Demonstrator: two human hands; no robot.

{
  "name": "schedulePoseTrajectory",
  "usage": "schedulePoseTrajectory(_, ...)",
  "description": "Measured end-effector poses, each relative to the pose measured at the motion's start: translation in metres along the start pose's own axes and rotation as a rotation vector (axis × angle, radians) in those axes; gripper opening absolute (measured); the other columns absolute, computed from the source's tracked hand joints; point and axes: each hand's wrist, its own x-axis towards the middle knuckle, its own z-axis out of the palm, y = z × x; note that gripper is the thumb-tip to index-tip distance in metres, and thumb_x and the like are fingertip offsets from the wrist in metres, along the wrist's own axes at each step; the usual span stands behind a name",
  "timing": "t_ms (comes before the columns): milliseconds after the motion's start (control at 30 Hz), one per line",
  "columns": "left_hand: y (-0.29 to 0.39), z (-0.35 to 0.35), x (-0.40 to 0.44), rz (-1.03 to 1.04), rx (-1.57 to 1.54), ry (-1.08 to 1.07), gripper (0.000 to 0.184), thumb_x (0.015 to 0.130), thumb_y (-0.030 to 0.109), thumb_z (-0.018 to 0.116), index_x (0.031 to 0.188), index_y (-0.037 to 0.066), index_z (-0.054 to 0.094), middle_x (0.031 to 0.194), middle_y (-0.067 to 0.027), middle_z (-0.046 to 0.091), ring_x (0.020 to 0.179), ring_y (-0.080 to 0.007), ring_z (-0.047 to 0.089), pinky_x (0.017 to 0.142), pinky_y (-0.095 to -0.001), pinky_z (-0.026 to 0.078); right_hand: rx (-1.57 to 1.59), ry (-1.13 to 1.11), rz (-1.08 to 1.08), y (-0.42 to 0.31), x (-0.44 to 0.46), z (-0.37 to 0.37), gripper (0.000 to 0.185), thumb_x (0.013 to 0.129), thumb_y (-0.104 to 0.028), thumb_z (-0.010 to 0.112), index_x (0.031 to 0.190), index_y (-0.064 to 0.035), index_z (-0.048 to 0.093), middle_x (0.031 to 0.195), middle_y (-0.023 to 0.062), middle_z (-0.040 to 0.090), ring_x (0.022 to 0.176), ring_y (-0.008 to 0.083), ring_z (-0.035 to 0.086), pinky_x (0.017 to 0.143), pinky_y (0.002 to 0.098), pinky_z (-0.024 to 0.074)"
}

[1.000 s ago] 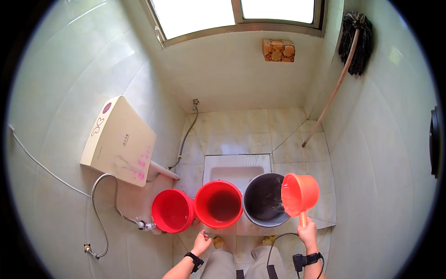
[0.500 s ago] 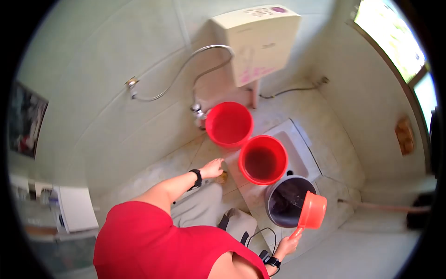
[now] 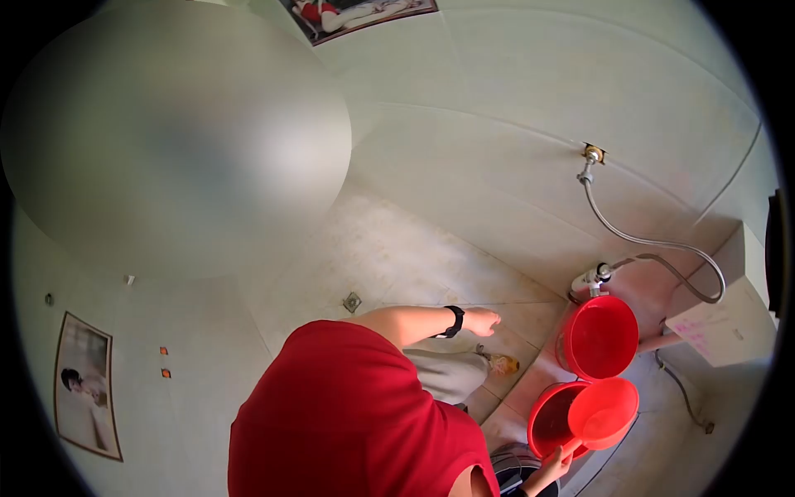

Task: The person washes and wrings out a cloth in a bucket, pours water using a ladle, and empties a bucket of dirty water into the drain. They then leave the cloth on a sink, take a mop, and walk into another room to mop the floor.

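My right hand (image 3: 553, 468) is closed round the handle of a red-orange dipper (image 3: 603, 412), which is over one side of a red bucket (image 3: 540, 422) with dark contents. Beyond that one, beside the wall tap, stands a second red bucket (image 3: 603, 338). A dark grey bucket (image 3: 515, 465) is partly hidden at the bottom, near my right wrist. My left hand (image 3: 481, 321), with a black band at the wrist, hangs above the floor to the left of the buckets. Its fingers look loosely curled, and whether they are apart is unclear.
A tap (image 3: 598, 275) with a metal hose (image 3: 638, 238) is on the wall by the far bucket. A pale cistern (image 3: 729, 319) hangs at the right. A floor drain (image 3: 352, 302) lies left of my arm. A blurred round shape (image 3: 174, 141) covers the upper left.
The view has swung left, so the buckets appear at the lower right. My right hand has moved the dipper from the grey bucket to over the dark-filled red bucket.
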Motion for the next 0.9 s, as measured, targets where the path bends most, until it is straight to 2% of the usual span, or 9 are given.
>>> schedulePoseTrajectory(100,-0.024,-0.003,-0.025,-0.092,0.011,0.032,0.039,0.077,0.019,0.055,0.110,-0.002,0.053,0.094,-0.0164,0.062,0.086,-0.0304,0.059,0.072,-0.0396,0.047,-0.254,0.033,0.021,-0.002,0.056,0.038,0.042,0.079,-0.009,0.059,0.119,0.0014,0.050,0.071,0.0040,0.055,0.049,0.0110,0.048,0.041,0.0231,0.0385)
schedulePoseTrajectory(167,-0.036,-0.001,-0.035,-0.168,0.007,-0.007,0.039,0.077,0.020,0.056,0.109,-0.002,0.053,0.096,-0.0165,0.061,0.086,-0.0309,0.059,0.074,-0.0398,0.047,-0.513,0.088,-0.007,-0.050,0.057,0.083,0.044,0.080,-0.011,0.059,0.120,0.0028,0.050,0.081,0.0125,0.062,0.061,0.0215,0.059,0.052,0.0318,0.0477)
schedulePoseTrajectory(233,-0.051,0.004,-0.038,-0.182,0.010,-0.039,0.039,0.077,0.019,0.056,0.109,-0.002,0.053,0.096,-0.0167,0.061,0.088,-0.0316,0.059,0.075,-0.0401,0.047,-0.737,0.111,-0.166,0.019,0.128,0.074,0.047,0.079,-0.013,0.060,0.122,0.0023,0.048,0.098,0.0209,0.063,0.083,0.0336,0.063,0.071,0.0403,0.0495)
schedulePoseTrajectory(333,-0.056,0.008,-0.026,-0.207,0.018,-0.135,0.039,0.078,0.020,0.056,0.110,-0.001,0.054,0.098,-0.0168,0.061,0.090,-0.0321,0.059,0.077,-0.0403,0.047,-0.913,0.138,-0.198,0.009,0.142,0.103,0.043,0.079,-0.020,0.055,0.117,-0.0011,0.053,0.105,0.0203,0.061,0.100,0.0362,0.057,0.085,0.0426,0.0444)
schedulePoseTrajectory(633,-0.051,-0.008,0.000,-0.178,-0.044,-0.147,0.036,0.080,0.022,0.055,0.109,0.001,0.055,0.095,-0.0157,0.062,0.085,-0.0317,0.059,0.074,-0.0407,0.047,-1.084,0.072,-0.018,0.029,0.171,0.140,0.042,0.085,-0.032,0.049,0.122,-0.0108,0.050,0.101,0.0209,0.062,0.094,0.0385,0.058,0.080,0.0469,0.0460)
schedulePoseTrajectory(700,-0.071,0.008,0.007,0.033,-0.004,-0.062,0.032,0.081,0.022,0.056,0.106,0.003,0.056,0.088,-0.0160,0.062,0.077,-0.0323,0.059,0.066,-0.0407,0.047,-1.118,0.043,0.013,0.033,0.171,0.141,0.040,0.083,-0.030,0.051,0.113,-0.0031,0.052,0.091,0.0219,0.064,0.086,0.0393,0.061,0.073,0.0468,0.0492)
schedulePoseTrajectory(733,-0.060,-0.002,0.006,-0.083,-0.122,-0.116,0.025,0.078,0.020,0.055,0.096,0.003,0.057,0.088,-0.0190,0.061,0.079,-0.0365,0.058,0.066,-0.0436,0.046,-1.203,0.021,0.068,0.040,0.172,0.142,0.037,0.084,-0.027,0.050,0.108,0.0008,0.053,0.088,0.0223,0.064,0.083,0.0381,0.063,0.070,0.0467,0.0501)
schedulePoseTrajectory(833,-0.077,0.007,0.008,-0.040,-0.029,-0.169,0.031,0.081,0.020,0.056,0.106,0.001,0.055,0.083,-0.0146,0.062,0.074,-0.0300,0.060,0.065,-0.0381,0.048,-1.076,0.001,0.247,0.039,0.173,0.153,0.030,0.086,-0.026,0.044,0.094,0.0001,0.056,0.083,0.0211,0.065,0.078,0.0365,0.064,0.067,0.0459,0.0509)
schedulePoseTrajectory(900,-0.092,0.018,0.006,-0.107,-0.127,-0.234,0.032,0.082,0.014,0.057,0.110,-0.002,0.053,0.080,-0.0118,0.063,0.073,-0.0228,0.061,0.066,-0.0330,0.049,-1.054,0.081,0.100,0.066,0.179,0.164,0.029,0.084,-0.020,0.044,0.102,0.0016,0.051,0.080,0.0205,0.064,0.074,0.0370,0.063,0.064,0.0472,0.0501)
